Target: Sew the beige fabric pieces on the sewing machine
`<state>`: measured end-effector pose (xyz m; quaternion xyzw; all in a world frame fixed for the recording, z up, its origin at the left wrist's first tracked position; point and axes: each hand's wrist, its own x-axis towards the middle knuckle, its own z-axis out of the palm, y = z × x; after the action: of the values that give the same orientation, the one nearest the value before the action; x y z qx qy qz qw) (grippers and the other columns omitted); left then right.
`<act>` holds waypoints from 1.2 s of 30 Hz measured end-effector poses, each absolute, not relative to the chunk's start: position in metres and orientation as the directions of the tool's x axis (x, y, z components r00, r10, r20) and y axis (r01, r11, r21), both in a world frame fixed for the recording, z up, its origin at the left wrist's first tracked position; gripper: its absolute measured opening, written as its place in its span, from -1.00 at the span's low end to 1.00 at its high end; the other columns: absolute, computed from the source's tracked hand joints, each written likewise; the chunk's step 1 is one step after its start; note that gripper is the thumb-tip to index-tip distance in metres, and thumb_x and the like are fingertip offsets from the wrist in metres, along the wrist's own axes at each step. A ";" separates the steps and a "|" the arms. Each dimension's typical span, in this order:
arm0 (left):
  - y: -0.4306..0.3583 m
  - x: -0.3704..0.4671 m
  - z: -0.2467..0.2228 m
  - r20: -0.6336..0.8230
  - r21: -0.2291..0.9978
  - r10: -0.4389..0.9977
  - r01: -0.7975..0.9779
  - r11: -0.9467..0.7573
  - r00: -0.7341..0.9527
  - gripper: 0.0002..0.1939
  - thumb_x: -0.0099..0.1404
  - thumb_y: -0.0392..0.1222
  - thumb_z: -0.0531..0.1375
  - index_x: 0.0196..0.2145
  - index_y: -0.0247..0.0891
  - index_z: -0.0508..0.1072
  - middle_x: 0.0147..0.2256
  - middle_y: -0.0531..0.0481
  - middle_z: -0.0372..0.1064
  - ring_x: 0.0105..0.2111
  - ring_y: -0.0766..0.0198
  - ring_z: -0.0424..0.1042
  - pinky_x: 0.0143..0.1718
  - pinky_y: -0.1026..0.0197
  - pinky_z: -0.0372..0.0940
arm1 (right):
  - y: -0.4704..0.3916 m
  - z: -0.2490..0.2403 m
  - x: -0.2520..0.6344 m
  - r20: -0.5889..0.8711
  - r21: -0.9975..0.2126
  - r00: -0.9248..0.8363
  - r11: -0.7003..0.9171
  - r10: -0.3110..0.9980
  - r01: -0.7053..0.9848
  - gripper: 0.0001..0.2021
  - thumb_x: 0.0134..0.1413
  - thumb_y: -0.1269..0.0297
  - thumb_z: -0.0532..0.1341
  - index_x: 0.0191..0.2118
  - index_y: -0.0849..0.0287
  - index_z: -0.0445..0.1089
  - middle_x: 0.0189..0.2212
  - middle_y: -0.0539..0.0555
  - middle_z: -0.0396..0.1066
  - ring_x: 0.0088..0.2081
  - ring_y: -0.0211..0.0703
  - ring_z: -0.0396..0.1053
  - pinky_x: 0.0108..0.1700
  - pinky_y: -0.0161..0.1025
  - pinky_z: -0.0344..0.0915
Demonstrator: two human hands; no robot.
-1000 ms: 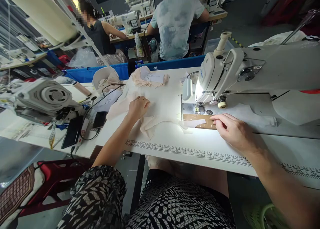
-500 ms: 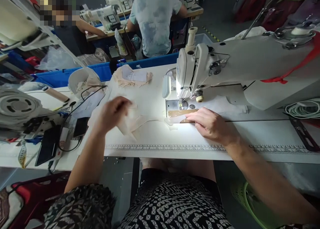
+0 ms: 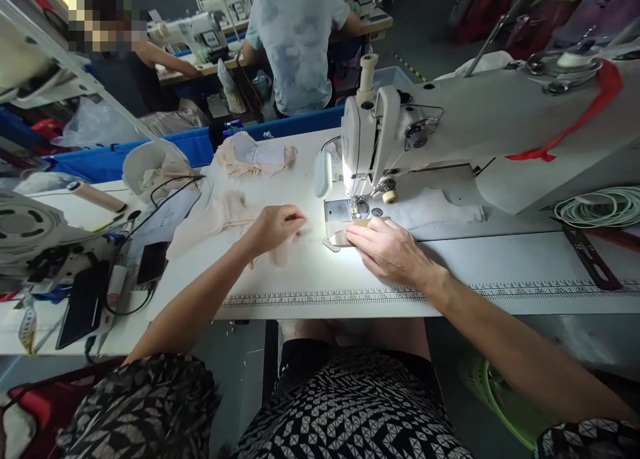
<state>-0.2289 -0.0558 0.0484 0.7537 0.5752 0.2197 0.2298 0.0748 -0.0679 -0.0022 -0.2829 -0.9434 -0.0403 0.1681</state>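
My left hand [image 3: 277, 229] is closed, fingertips pinched together, above the white table left of the needle. A thin pale strip of fabric [image 3: 281, 253], smeared by motion, shows just below it; whether the fingers hold it I cannot tell. My right hand [image 3: 393, 249] lies palm down in front of the presser foot [image 3: 358, 207], its fingers stretched flat over a brown plate-like strip [image 3: 339, 238] on the machine bed. A sheer pale pink fabric piece [image 3: 213, 222] lies left of my left hand. Whitish fabric [image 3: 435, 209] rests under the arm of the sewing machine [image 3: 370, 139].
A bundle of peach fabric pieces with a paper label [image 3: 260, 153] lies at the back. A printed ruler [image 3: 310, 299] runs along the front edge. At left are a phone [image 3: 87, 305], cables and another machine [image 3: 23, 225]. Two people [image 3: 295, 45] sit beyond the blue trough.
My left hand has moved right, toward the needle, and the pale pink fabric now lies left of it. My right hand has slid left and flattened over the brown strip. The view has shifted slightly.
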 end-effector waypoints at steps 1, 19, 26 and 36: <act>-0.058 -0.213 0.053 0.052 0.638 0.961 0.731 -0.242 0.273 -0.81 0.32 -0.13 0.20 -0.42 -0.22 0.52 -0.51 0.02 0.49 -0.43 0.26 0.46 -0.33 0.24 0.33 | -0.068 -0.001 0.075 0.350 -0.012 -0.781 0.837 0.517 0.548 -0.61 0.36 0.46 0.09 0.17 0.16 0.52 0.17 0.16 0.54 -0.04 0.03 0.38 0.01 -0.02 0.30; -0.025 -0.143 0.025 -0.235 0.768 0.926 0.641 -0.009 0.295 -0.83 0.28 -0.29 0.24 -0.46 -0.20 0.37 -0.52 0.07 0.51 -0.47 0.28 0.51 -0.37 0.24 0.35 | -0.063 -0.007 0.089 0.486 -0.074 -0.657 0.776 0.576 0.626 -0.60 0.27 0.57 0.03 0.00 0.19 0.56 -0.08 0.18 0.58 -0.13 0.01 0.37 -0.10 -0.07 0.34; -0.026 -0.142 0.029 -0.228 0.790 0.930 0.613 0.005 0.287 -0.81 0.26 -0.25 0.27 -0.50 -0.21 0.40 -0.55 0.04 0.49 -0.53 0.28 0.48 -0.42 0.22 0.36 | -0.061 -0.014 0.088 0.438 -0.066 -0.645 0.738 0.626 0.671 -0.63 0.29 0.53 0.02 -0.01 0.19 0.54 -0.16 0.19 0.48 -0.14 0.01 0.33 -0.12 -0.10 0.29; -0.018 -0.143 0.021 -0.159 0.619 0.940 0.772 -0.144 0.302 -0.83 0.29 -0.16 0.27 -0.45 -0.20 0.43 -0.42 0.03 0.53 -0.36 0.21 0.50 -0.35 0.19 0.32 | -0.060 -0.011 0.079 0.393 0.070 -0.690 0.728 0.608 0.682 -0.68 0.33 0.47 0.08 0.01 0.16 0.54 -0.20 0.14 0.41 -0.22 -0.04 0.23 -0.18 -0.14 0.13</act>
<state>-0.1430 -0.0175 0.0208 0.7442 0.5751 0.1343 0.3121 0.0790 -0.0599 -0.0108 -0.3531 -0.9131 -0.1057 0.1744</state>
